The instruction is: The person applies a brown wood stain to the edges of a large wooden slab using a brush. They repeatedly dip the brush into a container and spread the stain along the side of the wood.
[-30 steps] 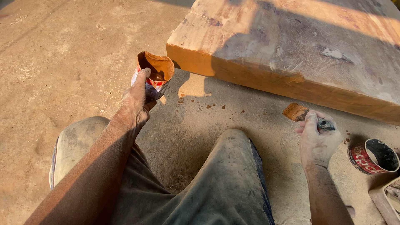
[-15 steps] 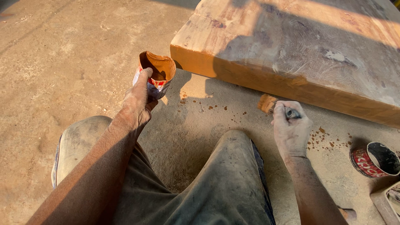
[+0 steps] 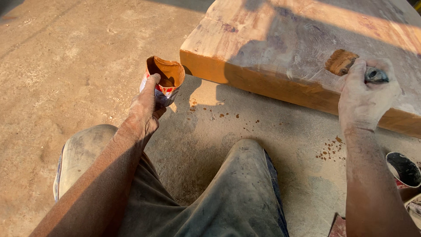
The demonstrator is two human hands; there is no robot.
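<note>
head view, listed left to right.

- concrete floor [image 3: 66,52]: dusty, tan, sunlit on the left; brown drips scattered in front of the slab.
- left knee [image 3: 83,149]: bent, in dusty grey trousers, low left.
- left hand [image 3: 147,109]: closed around a small can, thumb up along the near wall; forearm running down to the lower left corner.
- small can [image 3: 164,79]: red-and-white wrap, mouth bent out of round, inside coated with orange-brown paint; held above the floor, just left of the slab's near corner, not touching it.
- right knee [image 3: 247,175]: same grey trousers, centre bottom, between the two arms.
- wooden slab [image 3: 272,39]: thick, flat on the floor, upper centre to right edge; front edge orange-brown, top pale with a greyish smeared patch, partly in shadow.
- brush [image 3: 342,61]: short, bristles loaded brown, resting on the slab's top near the front edge; dark metal stub of the handle showing past the knuckles.
- right hand [image 3: 366,96]: clenched on the brush handle, fingers curled over it, back of hand dusted pale, lying over the slab's front edge.
- second can [image 3: 403,169]: open, dark inside, on the floor at the right edge, beside the right forearm.
</note>
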